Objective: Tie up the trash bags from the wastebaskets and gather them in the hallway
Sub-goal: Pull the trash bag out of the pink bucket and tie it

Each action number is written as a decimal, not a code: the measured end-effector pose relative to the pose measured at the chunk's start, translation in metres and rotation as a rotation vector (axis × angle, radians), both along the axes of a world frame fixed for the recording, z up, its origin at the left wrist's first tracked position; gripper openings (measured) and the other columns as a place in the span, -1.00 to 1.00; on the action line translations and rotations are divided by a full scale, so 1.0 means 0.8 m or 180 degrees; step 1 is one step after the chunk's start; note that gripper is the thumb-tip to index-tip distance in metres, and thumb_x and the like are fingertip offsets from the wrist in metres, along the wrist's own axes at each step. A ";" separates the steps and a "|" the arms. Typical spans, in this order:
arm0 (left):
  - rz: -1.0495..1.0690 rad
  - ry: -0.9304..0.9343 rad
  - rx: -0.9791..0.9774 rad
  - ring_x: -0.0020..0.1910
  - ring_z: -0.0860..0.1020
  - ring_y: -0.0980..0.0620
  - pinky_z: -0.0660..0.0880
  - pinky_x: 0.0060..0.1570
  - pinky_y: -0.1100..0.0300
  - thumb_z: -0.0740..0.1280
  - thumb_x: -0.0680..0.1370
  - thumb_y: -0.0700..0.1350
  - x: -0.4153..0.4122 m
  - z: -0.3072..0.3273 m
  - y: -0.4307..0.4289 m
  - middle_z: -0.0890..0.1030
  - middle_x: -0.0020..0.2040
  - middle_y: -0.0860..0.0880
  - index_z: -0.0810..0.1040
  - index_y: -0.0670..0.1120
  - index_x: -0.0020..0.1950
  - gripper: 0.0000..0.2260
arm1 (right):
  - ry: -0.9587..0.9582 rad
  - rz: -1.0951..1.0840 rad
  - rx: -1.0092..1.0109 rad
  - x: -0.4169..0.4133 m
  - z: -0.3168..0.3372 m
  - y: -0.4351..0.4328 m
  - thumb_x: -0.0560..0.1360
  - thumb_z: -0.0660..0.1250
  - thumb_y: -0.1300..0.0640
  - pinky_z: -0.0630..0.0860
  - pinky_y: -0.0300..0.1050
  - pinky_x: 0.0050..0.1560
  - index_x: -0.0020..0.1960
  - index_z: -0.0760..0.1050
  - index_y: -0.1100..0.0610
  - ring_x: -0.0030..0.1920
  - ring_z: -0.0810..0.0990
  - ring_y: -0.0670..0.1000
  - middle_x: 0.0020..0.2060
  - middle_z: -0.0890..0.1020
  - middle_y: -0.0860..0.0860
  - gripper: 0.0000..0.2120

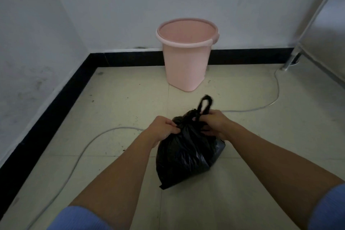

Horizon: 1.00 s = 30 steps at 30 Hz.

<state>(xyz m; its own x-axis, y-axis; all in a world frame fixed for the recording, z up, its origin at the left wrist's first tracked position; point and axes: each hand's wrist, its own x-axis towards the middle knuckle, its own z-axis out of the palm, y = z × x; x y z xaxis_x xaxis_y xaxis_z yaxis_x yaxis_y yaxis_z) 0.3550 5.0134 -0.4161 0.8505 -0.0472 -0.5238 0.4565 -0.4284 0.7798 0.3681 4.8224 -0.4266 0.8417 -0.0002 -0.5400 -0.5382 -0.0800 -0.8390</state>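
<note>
A full black trash bag (186, 155) sits on the tiled floor in front of me. My left hand (162, 129) is closed on the gathered plastic at the left of the bag's neck. My right hand (214, 123) grips the right side of the neck, and a twisted black loop (205, 104) of the bag stands up between my hands. A pink wastebasket (186, 61) stands against the far wall with no bag inside it.
A white cable (89, 144) runs across the floor, passing behind the bag and curving up to the right. A metal leg (291, 59) of a steel unit stands at the right. Black baseboard (56, 99) lines the corner walls.
</note>
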 end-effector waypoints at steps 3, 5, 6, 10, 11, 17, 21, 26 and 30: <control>-0.0100 0.0215 0.0072 -0.24 0.56 0.04 0.45 -0.39 0.32 0.44 0.43 -0.19 -0.002 -0.001 0.005 0.62 -0.17 -0.10 0.64 -0.15 -0.11 -0.94 | 0.0231 -0.0065 -0.0083 0.001 0.000 -0.009 0.38 0.47 -0.04 0.56 -0.05 -0.08 -0.02 0.60 0.13 -0.07 0.65 0.05 -0.08 0.65 0.04 -0.71; 0.0152 0.0104 0.0021 -0.27 0.56 0.03 0.46 -0.36 0.31 0.42 0.45 -0.16 0.002 -0.001 0.004 0.63 -0.21 -0.09 0.64 -0.16 -0.12 -0.92 | -0.0074 -0.0733 -0.0123 0.006 0.002 -0.013 0.33 0.48 -0.06 0.47 -0.11 -0.28 -0.20 0.59 0.16 -0.25 0.60 0.03 -0.24 0.64 0.06 -0.72; 0.0381 -0.0064 -0.0024 -0.27 0.55 0.00 0.45 -0.33 0.28 0.40 0.46 -0.17 0.007 -0.002 0.001 0.62 -0.23 -0.11 0.62 -0.16 -0.16 -0.93 | -0.0212 -0.1051 -0.0131 0.008 0.003 -0.016 0.28 0.48 -0.05 0.42 -0.11 -0.36 -0.29 0.57 0.15 -0.33 0.56 0.05 -0.32 0.61 0.09 -0.74; 0.0843 -0.0719 -0.0057 -0.20 0.50 -0.03 0.42 -0.22 0.22 0.30 0.52 -0.27 0.033 -0.007 -0.020 0.59 -0.22 -0.11 0.60 -0.12 -0.20 -0.86 | -0.0310 -0.1668 -0.0103 0.005 -0.001 -0.033 0.25 0.43 0.03 0.42 -0.05 -0.32 -0.35 0.53 0.17 -0.35 0.51 0.10 -0.38 0.55 0.11 -0.80; 0.0765 -0.0791 -0.0057 -0.18 0.50 -0.01 0.42 -0.17 0.20 0.28 0.53 -0.27 0.038 -0.008 -0.028 0.60 -0.19 -0.10 0.62 -0.12 -0.14 -0.86 | -0.0276 -0.1746 -0.0040 0.003 0.002 -0.036 0.31 0.42 0.07 0.40 -0.08 -0.36 -0.32 0.52 0.18 -0.37 0.50 0.08 -0.37 0.54 0.11 -0.82; -0.0253 -0.0726 0.0090 -0.12 0.59 -0.01 0.54 0.04 0.11 0.48 0.43 -0.07 0.053 -0.027 -0.080 0.66 -0.14 -0.08 0.66 -0.11 -0.07 -0.85 | -0.0005 -0.1961 0.0342 0.003 -0.006 -0.055 0.45 0.38 0.15 0.39 -0.15 -0.37 -0.27 0.53 0.18 -0.37 0.52 0.03 -0.31 0.58 0.06 -0.84; -0.1103 -0.0782 0.1024 -0.12 0.55 0.01 0.50 -0.06 0.17 0.58 0.28 0.04 0.050 -0.035 -0.104 0.60 -0.11 -0.02 0.61 -0.05 0.00 -0.63 | 0.0174 -0.1846 0.0363 0.003 -0.011 -0.063 0.47 0.34 0.15 0.38 -0.17 -0.37 -0.27 0.51 0.15 -0.33 0.51 0.05 -0.34 0.57 0.03 -0.84; -0.1670 -0.1105 0.2005 0.10 0.55 -0.06 0.48 0.04 0.10 0.44 0.37 -0.05 0.035 -0.045 -0.112 0.58 0.14 -0.03 0.57 0.05 0.12 -0.68 | 0.0254 -0.1785 0.0367 0.003 -0.019 -0.073 0.43 0.34 0.19 0.32 -0.21 -0.42 -0.28 0.53 0.15 -0.31 0.53 0.05 -0.31 0.60 0.05 -0.89; -0.1431 -0.1462 0.2171 0.18 0.54 -0.12 0.45 0.08 0.07 0.30 0.44 -0.17 0.034 -0.045 -0.097 0.57 0.22 -0.05 0.57 0.06 0.20 -0.65 | 0.0337 -0.1829 0.0452 0.002 -0.022 -0.081 0.48 0.33 0.17 0.30 -0.22 -0.42 -0.25 0.51 0.15 -0.39 0.54 -0.03 -0.33 0.57 0.02 -0.86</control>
<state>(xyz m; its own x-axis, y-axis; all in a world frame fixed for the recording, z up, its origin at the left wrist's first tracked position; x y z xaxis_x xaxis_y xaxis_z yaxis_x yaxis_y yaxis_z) 0.3822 4.9361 -0.4519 0.9574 -0.2281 -0.1768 -0.1534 -0.9211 0.3579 0.3699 4.7580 -0.4439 0.6698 -0.3609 -0.6490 -0.5434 0.3574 -0.7596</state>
